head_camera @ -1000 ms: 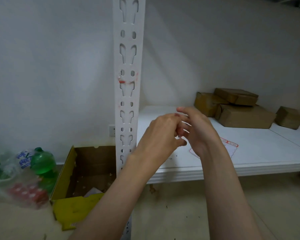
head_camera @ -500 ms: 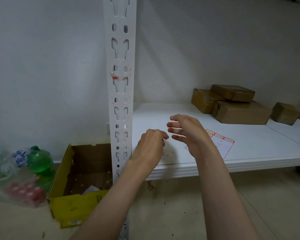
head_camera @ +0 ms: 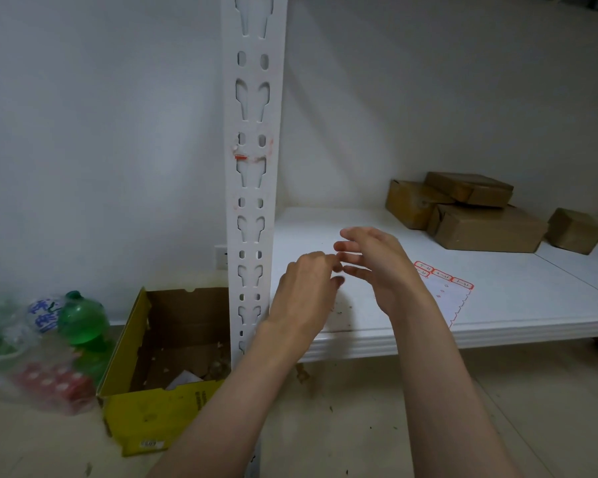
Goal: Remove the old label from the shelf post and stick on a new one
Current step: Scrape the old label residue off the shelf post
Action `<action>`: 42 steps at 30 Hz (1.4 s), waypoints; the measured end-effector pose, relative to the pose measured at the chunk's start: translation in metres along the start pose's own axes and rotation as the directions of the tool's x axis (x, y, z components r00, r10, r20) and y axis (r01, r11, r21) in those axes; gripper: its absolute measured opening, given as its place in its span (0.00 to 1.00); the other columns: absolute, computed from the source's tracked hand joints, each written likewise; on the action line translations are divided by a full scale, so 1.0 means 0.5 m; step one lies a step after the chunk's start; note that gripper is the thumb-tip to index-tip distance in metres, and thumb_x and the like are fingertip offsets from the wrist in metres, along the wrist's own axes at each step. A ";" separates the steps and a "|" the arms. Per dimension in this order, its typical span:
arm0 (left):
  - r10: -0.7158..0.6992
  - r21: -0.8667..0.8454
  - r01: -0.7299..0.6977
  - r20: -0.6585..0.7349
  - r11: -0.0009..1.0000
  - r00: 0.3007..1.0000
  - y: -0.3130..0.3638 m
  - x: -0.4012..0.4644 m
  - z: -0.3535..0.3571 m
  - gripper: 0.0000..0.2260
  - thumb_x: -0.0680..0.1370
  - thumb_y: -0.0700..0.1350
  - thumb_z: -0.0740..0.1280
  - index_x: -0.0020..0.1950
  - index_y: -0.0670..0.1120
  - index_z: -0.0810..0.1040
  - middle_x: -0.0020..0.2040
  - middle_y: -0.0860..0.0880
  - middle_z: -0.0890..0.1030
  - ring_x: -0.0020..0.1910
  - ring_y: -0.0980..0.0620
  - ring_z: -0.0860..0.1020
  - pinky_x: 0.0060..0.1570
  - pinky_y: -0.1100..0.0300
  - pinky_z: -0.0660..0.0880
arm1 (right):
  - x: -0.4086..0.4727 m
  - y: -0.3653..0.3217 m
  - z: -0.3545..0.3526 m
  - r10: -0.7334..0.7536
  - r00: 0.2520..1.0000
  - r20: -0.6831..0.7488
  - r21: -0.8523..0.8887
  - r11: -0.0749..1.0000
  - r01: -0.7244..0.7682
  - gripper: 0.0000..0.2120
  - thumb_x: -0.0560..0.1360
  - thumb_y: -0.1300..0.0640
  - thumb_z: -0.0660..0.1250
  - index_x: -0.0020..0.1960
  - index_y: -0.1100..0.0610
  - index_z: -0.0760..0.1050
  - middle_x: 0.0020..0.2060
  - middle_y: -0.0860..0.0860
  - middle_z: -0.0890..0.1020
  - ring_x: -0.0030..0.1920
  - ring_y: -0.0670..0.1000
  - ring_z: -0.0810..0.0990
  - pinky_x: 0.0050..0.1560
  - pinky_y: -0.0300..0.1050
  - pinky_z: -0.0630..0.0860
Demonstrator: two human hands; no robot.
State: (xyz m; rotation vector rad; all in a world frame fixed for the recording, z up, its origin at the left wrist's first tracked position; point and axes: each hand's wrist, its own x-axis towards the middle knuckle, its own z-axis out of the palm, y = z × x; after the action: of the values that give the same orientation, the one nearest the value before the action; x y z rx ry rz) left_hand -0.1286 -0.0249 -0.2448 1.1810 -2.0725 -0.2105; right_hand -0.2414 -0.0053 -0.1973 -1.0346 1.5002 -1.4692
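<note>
Both hands have dropped lower over the white shelf board (head_camera: 497,305); left hand (head_camera: 308,291) loosely curled, right hand (head_camera: 377,267) spread, fingertips nearly meeting, holding nothing visible. Torn red label remnants (head_camera: 241,157) cling to the white slotted metal post (head_camera: 252,201); a red-bordered label sheet (head_camera: 446,291) lies just beside the right hand.

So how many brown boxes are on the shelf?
4, maybe more past the right edge. One at the back left, one stacked on top, a big one in front, a small one rightmost.
</note>
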 end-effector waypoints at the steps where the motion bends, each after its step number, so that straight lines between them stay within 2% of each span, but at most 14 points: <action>1: 0.036 -0.011 -0.036 -0.027 0.999 0.999 0.010 0.000 -0.015 0.09 0.81 0.47 0.66 0.58 0.47 0.83 0.47 0.47 0.83 0.44 0.48 0.82 0.50 0.53 0.80 | 0.000 -0.004 0.002 -0.026 1.000 -0.015 0.039 0.999 0.027 0.08 0.79 0.57 0.67 0.57 0.57 0.80 0.48 0.54 0.86 0.45 0.50 0.85 0.46 0.43 0.80; 4: 0.218 -0.031 -0.229 -0.208 0.973 0.954 0.042 -0.004 -0.068 0.08 0.80 0.48 0.66 0.49 0.48 0.84 0.34 0.55 0.75 0.33 0.52 0.76 0.41 0.53 0.79 | -0.002 -0.026 0.009 -0.128 0.991 -0.049 0.231 0.963 0.136 0.07 0.80 0.59 0.67 0.55 0.60 0.80 0.42 0.53 0.84 0.42 0.48 0.83 0.44 0.41 0.80; 8: 0.396 0.000 -0.491 -0.590 0.871 0.703 0.074 -0.004 -0.149 0.06 0.78 0.40 0.64 0.45 0.41 0.80 0.37 0.53 0.74 0.32 0.58 0.68 0.34 0.68 0.68 | -0.017 -0.064 0.031 -0.283 0.959 0.029 0.446 0.862 0.240 0.04 0.80 0.63 0.65 0.53 0.61 0.77 0.41 0.54 0.80 0.44 0.51 0.80 0.50 0.45 0.76; 11: 0.320 -0.003 -0.523 -0.788 0.852 0.526 0.074 0.008 -0.216 0.04 0.76 0.34 0.62 0.45 0.33 0.76 0.41 0.43 0.75 0.37 0.56 0.68 0.38 0.70 0.66 | -0.033 -0.090 0.066 -0.353 0.933 0.071 0.469 0.837 0.281 0.04 0.80 0.64 0.64 0.48 0.58 0.76 0.43 0.53 0.80 0.48 0.53 0.79 0.53 0.47 0.74; 14: 0.067 -0.160 -0.449 -0.891 0.879 0.449 0.050 0.026 -0.253 0.09 0.74 0.34 0.62 0.51 0.31 0.72 0.48 0.39 0.72 0.44 0.48 0.72 0.42 0.62 0.70 | -0.051 -0.105 0.098 -0.401 0.907 0.126 0.432 0.846 0.314 0.07 0.80 0.63 0.64 0.44 0.56 0.75 0.44 0.52 0.81 0.47 0.50 0.80 0.53 0.46 0.76; 16: -0.139 -0.357 -0.376 -0.857 0.855 0.497 0.032 0.033 -0.266 0.14 0.75 0.38 0.61 0.59 0.34 0.71 0.55 0.42 0.71 0.52 0.48 0.74 0.48 0.61 0.73 | -0.059 -0.112 0.114 -0.421 0.893 0.161 0.425 0.846 0.322 0.08 0.81 0.64 0.64 0.44 0.56 0.75 0.44 0.51 0.82 0.47 0.49 0.81 0.53 0.44 0.78; 18: -0.285 -0.584 -0.294 -0.700 0.757 0.655 0.022 0.033 -0.276 0.16 0.77 0.43 0.58 0.65 0.41 0.70 0.59 0.44 0.72 0.54 0.53 0.75 0.50 0.67 0.74 | -0.064 -0.117 0.127 -0.429 0.888 0.166 0.419 0.846 0.330 0.08 0.81 0.63 0.63 0.44 0.56 0.75 0.44 0.52 0.82 0.47 0.50 0.81 0.53 0.44 0.79; 20: -0.318 -0.718 -0.188 -0.507 0.671 0.801 0.011 0.035 -0.282 0.16 0.80 0.46 0.55 0.67 0.46 0.71 0.59 0.49 0.76 0.52 0.58 0.77 0.45 0.71 0.75 | -0.067 -0.121 0.138 -0.425 0.891 0.158 0.402 0.852 0.335 0.08 0.81 0.62 0.63 0.44 0.56 0.75 0.44 0.53 0.82 0.48 0.52 0.81 0.56 0.47 0.80; 23: -0.273 -0.757 -0.092 -0.343 0.647 0.899 0.004 0.037 -0.285 0.14 0.84 0.44 0.52 0.65 0.46 0.73 0.58 0.51 0.80 0.50 0.59 0.79 0.42 0.70 0.76 | -0.069 -0.123 0.149 -0.435 0.885 0.169 0.393 0.853 0.344 0.10 0.81 0.62 0.62 0.42 0.56 0.73 0.45 0.57 0.79 0.48 0.54 0.79 0.59 0.53 0.79; 30: -0.249 -0.786 -0.054 -0.258 0.616 0.933 0.001 0.033 -0.295 0.12 0.83 0.42 0.53 0.59 0.45 0.74 0.51 0.52 0.81 0.49 0.55 0.79 0.40 0.68 0.75 | -0.047 -0.104 0.133 -0.302 0.950 0.084 0.286 0.920 0.267 0.02 0.79 0.64 0.65 0.51 0.62 0.74 0.43 0.56 0.76 0.41 0.49 0.77 0.46 0.41 0.81; 32: -0.256 -0.785 -0.047 -0.257 0.617 0.932 0.004 0.032 -0.295 0.11 0.83 0.42 0.53 0.57 0.47 0.74 0.50 0.52 0.81 0.47 0.56 0.78 0.39 0.68 0.75 | -0.033 -0.083 0.119 -0.248 0.968 0.045 0.186 0.954 0.236 0.10 0.78 0.62 0.69 0.56 0.66 0.77 0.43 0.55 0.77 0.38 0.48 0.78 0.43 0.40 0.81; 36: -0.281 -0.790 -0.033 -0.257 0.612 0.925 0.010 0.033 -0.294 0.10 0.82 0.41 0.53 0.53 0.50 0.74 0.46 0.53 0.79 0.43 0.57 0.76 0.43 0.64 0.73 | -0.013 -0.043 0.085 -0.202 0.978 -0.041 -0.043 0.979 0.201 0.03 0.77 0.60 0.73 0.46 0.59 0.83 0.36 0.53 0.81 0.36 0.48 0.80 0.39 0.38 0.82; 39: -0.281 -0.783 -0.030 -0.258 0.621 0.924 0.013 0.036 -0.294 0.10 0.82 0.42 0.52 0.53 0.48 0.73 0.45 0.53 0.77 0.43 0.57 0.74 0.44 0.62 0.71 | 0.010 -0.014 0.060 -0.207 0.975 -0.084 -0.280 0.944 0.176 0.07 0.76 0.64 0.72 0.40 0.57 0.84 0.37 0.54 0.84 0.35 0.49 0.81 0.36 0.35 0.82; 42: -0.287 -0.793 -0.031 -0.256 0.608 0.923 0.013 0.040 -0.296 0.10 0.82 0.41 0.52 0.52 0.48 0.73 0.43 0.54 0.76 0.41 0.58 0.73 0.42 0.63 0.70 | 0.029 0.010 0.047 -0.157 0.984 -0.087 -0.475 0.874 0.098 0.11 0.75 0.71 0.69 0.41 0.58 0.85 0.41 0.56 0.86 0.39 0.51 0.83 0.43 0.40 0.83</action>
State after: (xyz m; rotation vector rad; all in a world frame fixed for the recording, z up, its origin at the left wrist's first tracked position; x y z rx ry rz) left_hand -0.0412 -0.0070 -0.1249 0.7184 -1.2931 -0.8288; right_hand -0.2253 -0.0275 -0.2027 -1.3695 1.9721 -1.3016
